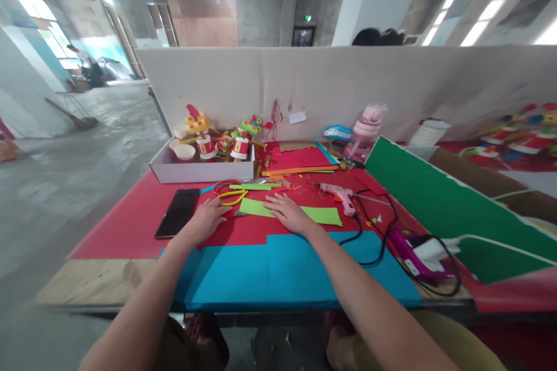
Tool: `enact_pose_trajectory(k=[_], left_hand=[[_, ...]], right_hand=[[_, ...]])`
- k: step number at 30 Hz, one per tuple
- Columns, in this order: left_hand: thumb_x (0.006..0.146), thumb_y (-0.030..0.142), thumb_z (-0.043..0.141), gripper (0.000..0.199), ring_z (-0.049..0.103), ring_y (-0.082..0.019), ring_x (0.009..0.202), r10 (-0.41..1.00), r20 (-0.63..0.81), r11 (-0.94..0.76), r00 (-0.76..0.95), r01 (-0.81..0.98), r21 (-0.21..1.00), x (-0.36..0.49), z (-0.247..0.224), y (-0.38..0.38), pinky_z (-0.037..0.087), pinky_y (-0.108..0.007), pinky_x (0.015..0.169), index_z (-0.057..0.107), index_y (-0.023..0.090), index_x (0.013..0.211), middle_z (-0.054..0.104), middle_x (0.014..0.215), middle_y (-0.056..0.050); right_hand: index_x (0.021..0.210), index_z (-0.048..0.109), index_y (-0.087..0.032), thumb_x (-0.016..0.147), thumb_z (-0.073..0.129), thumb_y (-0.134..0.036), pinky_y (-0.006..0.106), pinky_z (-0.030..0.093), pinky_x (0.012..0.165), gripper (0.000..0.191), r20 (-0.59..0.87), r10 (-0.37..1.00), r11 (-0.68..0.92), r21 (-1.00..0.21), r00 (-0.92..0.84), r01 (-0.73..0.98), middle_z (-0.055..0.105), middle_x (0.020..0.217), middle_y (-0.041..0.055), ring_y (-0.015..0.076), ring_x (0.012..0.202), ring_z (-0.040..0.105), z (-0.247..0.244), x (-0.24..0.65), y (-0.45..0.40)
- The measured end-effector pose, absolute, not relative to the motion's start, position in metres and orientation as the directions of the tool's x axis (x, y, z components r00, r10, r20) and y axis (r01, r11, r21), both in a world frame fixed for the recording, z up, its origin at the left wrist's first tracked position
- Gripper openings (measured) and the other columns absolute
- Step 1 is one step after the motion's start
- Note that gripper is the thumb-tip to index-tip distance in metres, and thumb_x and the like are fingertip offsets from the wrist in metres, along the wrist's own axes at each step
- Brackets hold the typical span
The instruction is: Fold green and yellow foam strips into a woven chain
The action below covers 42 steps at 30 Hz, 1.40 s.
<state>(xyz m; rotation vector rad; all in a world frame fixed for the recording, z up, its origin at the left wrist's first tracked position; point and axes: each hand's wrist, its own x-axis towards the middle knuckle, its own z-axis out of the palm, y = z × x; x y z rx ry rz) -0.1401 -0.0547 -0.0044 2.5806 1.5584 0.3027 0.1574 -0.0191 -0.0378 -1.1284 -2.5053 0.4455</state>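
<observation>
My right hand (287,212) lies flat with its fingers stretched over a light green paper strip (322,215), pressing it to the table. Further left, my left hand (209,221) rests on the red surface, fingers extended and holding nothing. Its fingertips are beside the yellow handles (237,199) of a hand tool whose working end I cannot make out. Just beyond are red looped handles (221,186) and narrower green strips (256,187). A black phone (177,214) lies to the left of my left hand.
A pink glue gun (342,195) with a black cord lies right of the strip, near a purple power strip (418,258). Blue paper (270,275) covers the front edge. Behind stand a white box (202,172) of paper-cup figures and a pink bottle (368,130). A green panel (456,214) borders the right.
</observation>
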Motion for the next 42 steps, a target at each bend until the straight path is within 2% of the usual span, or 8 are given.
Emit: enact_pose_trajectory(k=[13,20,34,42], left_hand=[[0.087,0.019,0.051,0.038,0.052,-0.024,0.096,0.894,0.098,-0.449,0.438,0.868,0.214,-0.132,-0.005,-0.055,0.043,-0.039,0.088,0.063,0.019,0.123,0.057,0.098,-0.012],[0.087,0.017,0.051,0.037,0.053,-0.024,0.099,0.881,0.1,-0.473,0.463,0.851,0.229,-0.125,-0.003,-0.058,0.041,-0.04,0.094,0.064,0.017,0.122,0.058,0.102,-0.012],[0.085,0.019,0.054,0.036,0.054,-0.024,0.095,0.885,0.125,-0.464,0.448,0.864,0.196,-0.118,-0.005,-0.061,0.043,-0.042,0.093,0.065,0.019,0.119,0.059,0.098,-0.012],[0.079,0.011,0.06,0.031,0.053,-0.025,0.105,0.893,0.154,-0.448,0.422,0.864,0.228,-0.111,0.003,-0.065,0.041,-0.041,0.096,0.065,0.019,0.108,0.061,0.107,-0.011]], right_hand=[[0.132,0.054,-0.031,0.097,0.038,-0.028,0.053,0.022,0.115,0.039,0.188,0.769,0.624,-0.425,-0.61,0.656,0.044,0.146,0.0018,0.0253,0.14,0.031,-0.038,0.157,-0.019],[0.133,0.053,-0.032,0.097,0.037,-0.031,0.053,0.022,0.115,0.039,0.206,0.766,0.631,-0.427,-0.61,0.648,0.044,0.146,0.0017,0.0252,0.14,0.032,-0.04,0.158,-0.018],[0.132,0.054,-0.031,0.097,0.037,-0.028,0.054,0.022,0.114,0.04,0.203,0.774,0.623,-0.42,-0.6,0.661,0.046,0.145,0.0035,0.0255,0.14,0.032,-0.038,0.154,-0.02],[0.133,0.053,-0.031,0.095,0.037,-0.019,0.052,0.023,0.115,0.043,0.221,0.762,0.637,-0.427,-0.609,0.642,0.046,0.145,0.0033,0.024,0.14,0.032,-0.04,0.141,-0.016]])
